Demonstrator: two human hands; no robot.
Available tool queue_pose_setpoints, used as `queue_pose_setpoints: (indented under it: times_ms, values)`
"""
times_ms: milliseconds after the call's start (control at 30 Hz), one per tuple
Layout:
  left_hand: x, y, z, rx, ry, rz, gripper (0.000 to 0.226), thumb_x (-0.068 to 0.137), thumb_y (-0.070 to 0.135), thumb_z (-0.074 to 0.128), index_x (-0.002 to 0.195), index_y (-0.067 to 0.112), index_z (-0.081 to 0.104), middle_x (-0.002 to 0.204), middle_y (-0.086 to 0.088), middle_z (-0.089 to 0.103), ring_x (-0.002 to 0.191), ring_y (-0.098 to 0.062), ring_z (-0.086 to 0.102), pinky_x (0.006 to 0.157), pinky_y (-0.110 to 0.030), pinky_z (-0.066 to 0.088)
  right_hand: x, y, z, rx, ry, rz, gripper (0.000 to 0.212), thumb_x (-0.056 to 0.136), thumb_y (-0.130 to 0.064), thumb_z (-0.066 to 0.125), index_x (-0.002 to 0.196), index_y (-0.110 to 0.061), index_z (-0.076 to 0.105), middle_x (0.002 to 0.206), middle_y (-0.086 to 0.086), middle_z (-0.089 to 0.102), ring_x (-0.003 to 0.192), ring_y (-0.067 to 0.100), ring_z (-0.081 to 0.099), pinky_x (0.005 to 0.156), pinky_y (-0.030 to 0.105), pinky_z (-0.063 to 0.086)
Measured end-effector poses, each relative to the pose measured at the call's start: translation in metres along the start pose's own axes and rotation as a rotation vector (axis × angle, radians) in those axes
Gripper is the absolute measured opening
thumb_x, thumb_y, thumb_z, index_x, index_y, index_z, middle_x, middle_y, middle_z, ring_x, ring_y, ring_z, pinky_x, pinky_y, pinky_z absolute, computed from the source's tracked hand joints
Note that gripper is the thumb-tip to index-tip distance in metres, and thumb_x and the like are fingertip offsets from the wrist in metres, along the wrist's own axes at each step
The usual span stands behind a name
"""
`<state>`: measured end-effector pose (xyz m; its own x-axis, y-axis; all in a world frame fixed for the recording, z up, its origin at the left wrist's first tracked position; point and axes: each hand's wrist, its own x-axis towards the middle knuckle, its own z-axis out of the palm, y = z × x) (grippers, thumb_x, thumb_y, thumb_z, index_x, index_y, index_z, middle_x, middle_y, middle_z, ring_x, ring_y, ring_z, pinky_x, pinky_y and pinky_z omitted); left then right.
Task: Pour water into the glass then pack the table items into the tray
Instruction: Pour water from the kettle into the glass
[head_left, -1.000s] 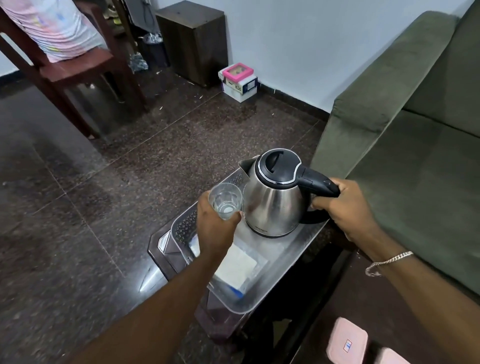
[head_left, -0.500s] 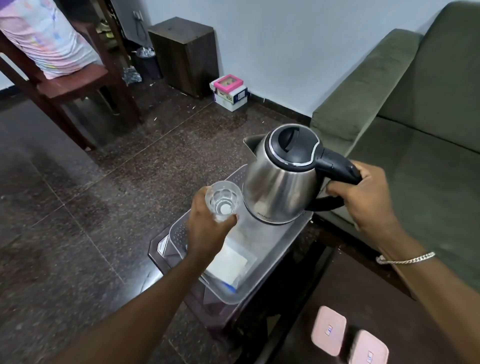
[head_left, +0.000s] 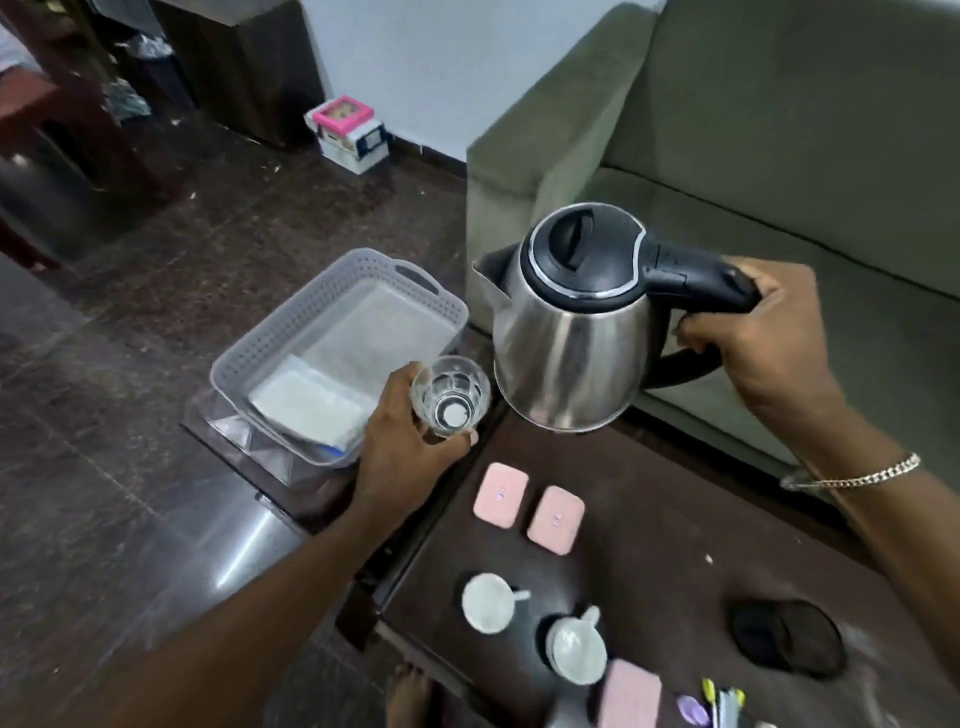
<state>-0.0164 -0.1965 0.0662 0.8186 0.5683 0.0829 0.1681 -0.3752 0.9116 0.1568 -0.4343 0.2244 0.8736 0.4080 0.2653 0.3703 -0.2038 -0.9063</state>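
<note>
My left hand (head_left: 402, 441) grips a clear glass (head_left: 450, 395) upright, just right of the grey perforated tray (head_left: 270, 338). My right hand (head_left: 753, 343) holds a steel kettle (head_left: 566, 343) by its black handle, lifted in the air right of the glass, spout pointing left above the tray's far corner. The kettle is roughly level; no water stream is visible. A white folded cloth (head_left: 306, 405) lies inside the tray. On the dark table (head_left: 675, 545) lie two pink pads (head_left: 527, 512), two white cups (head_left: 535, 629) and a black round coaster (head_left: 787, 636).
A green sofa (head_left: 753, 156) stands right behind the table. A pink and white box (head_left: 350, 132) sits on the dark floor by the wall. Dark wooden furniture (head_left: 244, 62) stands at the back left. Small coloured items (head_left: 711, 704) lie at the table's near edge.
The kettle has been lifted out of the tray and moved right, over the table. My left hand has carried the glass off the tray to its right side. The camera view shifted right and down.
</note>
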Motion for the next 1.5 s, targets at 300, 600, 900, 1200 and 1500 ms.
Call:
queue_pose_setpoints:
  times_ms: [300,600,900,1200,1500]
  values:
    - [-0.11,0.006,0.116,-0.072,-0.197,-0.025,0.082,0.058,0.024,0.091,0.131,0.033,0.052,0.123,0.012,0.062,0.115,-0.015,0.064,0.093,-0.047,0.058,-0.104,0.032,-0.111,-0.177,-0.002,0.187,0.024,0.051,0.001,0.058,0.073,0.011,0.055,0.061,0.014,0.044,0.058,0.017,0.044,0.041,0.056,0.044]
    - [-0.168,0.012,0.213,-0.045,-0.404,-0.046,0.085,0.061,0.026,0.086,0.136,0.029,0.046,0.127,0.009,0.058,0.118,-0.016,0.061,0.097,-0.046,0.055,-0.157,0.059,-0.194,-0.415,-0.085,0.194,0.034,0.054,-0.031,0.066,0.058,-0.007,0.042,0.052,0.007,0.032,0.05,0.013,0.031,0.042,0.034,0.025]
    - [-0.184,0.01,0.26,0.007,-0.504,-0.021,0.084,0.065,0.019,0.084,0.136,0.03,0.042,0.13,0.01,0.053,0.115,-0.016,0.061,0.097,-0.043,0.054,-0.162,0.087,-0.238,-0.763,-0.289,0.087,0.04,0.066,-0.001,0.076,0.057,-0.016,0.04,0.049,0.004,0.034,0.052,0.012,0.024,0.044,0.04,0.027]
    - [-0.181,0.003,0.285,0.032,-0.534,-0.038,0.081,0.065,0.012,0.083,0.137,0.022,0.045,0.13,0.006,0.052,0.114,-0.019,0.061,0.095,-0.045,0.055,-0.163,0.102,-0.235,-1.117,-0.5,-0.089,0.036,0.054,-0.01,0.061,0.056,-0.025,0.028,0.049,0.007,0.049,0.05,0.04,0.044,0.044,0.038,0.041]
    - [-0.179,-0.013,0.293,0.028,-0.544,-0.04,0.08,0.064,0.007,0.086,0.133,0.018,0.047,0.126,0.002,0.055,0.111,-0.018,0.061,0.097,-0.043,0.052,-0.162,0.109,-0.222,-1.249,-0.56,-0.18,0.024,0.051,-0.024,0.046,0.057,-0.026,0.023,0.05,0.004,0.052,0.047,0.036,0.037,0.047,0.027,0.028]
